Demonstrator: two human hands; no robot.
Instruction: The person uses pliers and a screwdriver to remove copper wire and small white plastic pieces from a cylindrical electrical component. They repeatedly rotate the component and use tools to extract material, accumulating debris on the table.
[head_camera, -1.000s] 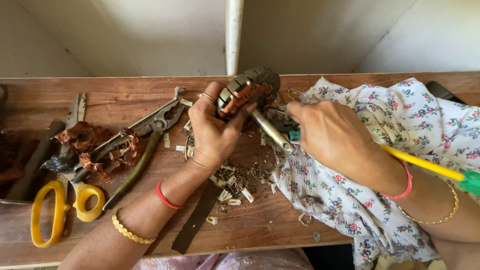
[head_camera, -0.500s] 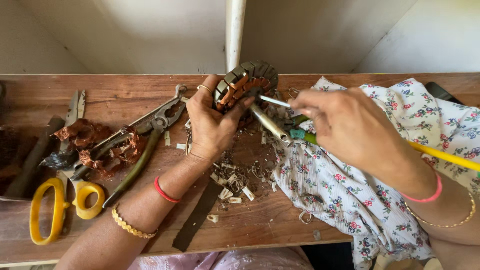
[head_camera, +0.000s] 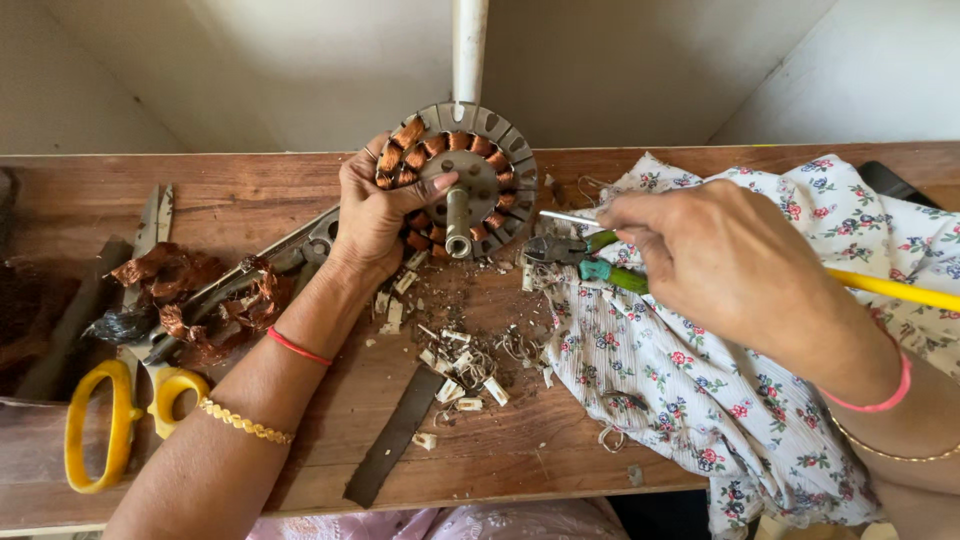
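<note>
One motor stator (head_camera: 455, 185) with copper windings, now tilted face-up above the table (head_camera: 250, 195) | left hand (head_camera: 375, 215) fingers wrapped round its rim, thumb on hub | right hand (head_camera: 730, 260) fingers closed on green-handled pliers (head_camera: 590, 255), drawn back from the stator over floral cloth (head_camera: 700, 400) | yellow scissors (head_camera: 120, 415) far left

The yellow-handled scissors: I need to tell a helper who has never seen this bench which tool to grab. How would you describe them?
Start at the long wooden bench and go to its left end, past the heap of stripped copper wire. The scissors lie at the near edge, beside the forearm of the left hand. They are the only tool there with big bright yellow loop handles.
</note>
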